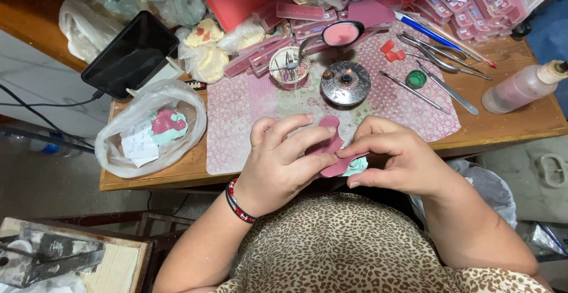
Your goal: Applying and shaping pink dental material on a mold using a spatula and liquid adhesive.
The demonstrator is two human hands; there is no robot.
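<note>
Both of my hands hold a pink wax sheet (331, 145) pressed over a pale green dental cast (357, 164), just above the front edge of the wooden table (503, 128). My left hand (278, 163) grips the piece from the left, with fingers laid over the top of the pink sheet. Pinching the right side, my right hand (396, 157) has its thumb under the cast. A red and black bracelet (236, 203) circles my left wrist.
A patterned pink mat (248, 107) covers the table. On it stand a small lit metal burner (345, 82), a cup of tools (289, 67), metal instruments (441, 62) and a green pot (416, 79). A plastic bag with another cast (168, 124), a tablet (130, 53) and a bottle (523, 86) lie around.
</note>
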